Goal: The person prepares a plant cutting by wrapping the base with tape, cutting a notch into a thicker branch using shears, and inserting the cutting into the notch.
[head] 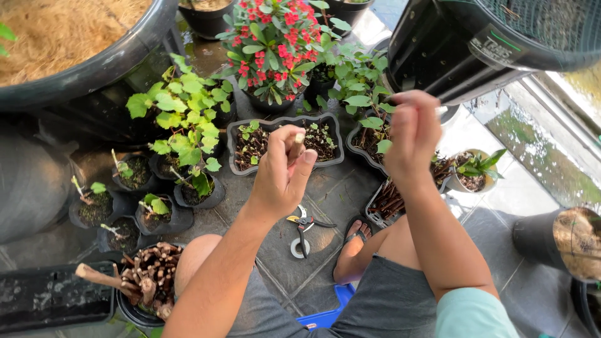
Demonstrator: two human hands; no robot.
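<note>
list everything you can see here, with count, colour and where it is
flowering plant: one, red blooms, top centre
rectangular planter: one, dark, small seedlings, centre
small pots: several, black, green shoots, left
large tub: one, dark, tan fill, top left
pot of cut stems: one, brown, bottom left
pruning shears: one, dark, on floor tiles
tape roll: one, white, by shears
cutting: one, brown, in left hand
left hand: holds cutting
right hand: raised; contents hidden
foot: in sandal

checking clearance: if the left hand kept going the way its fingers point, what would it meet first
Probably the rectangular seedling tray: the left hand, holding a short cutting, points up-frame toward it. Depth is unclear, so it may pass above.
</note>
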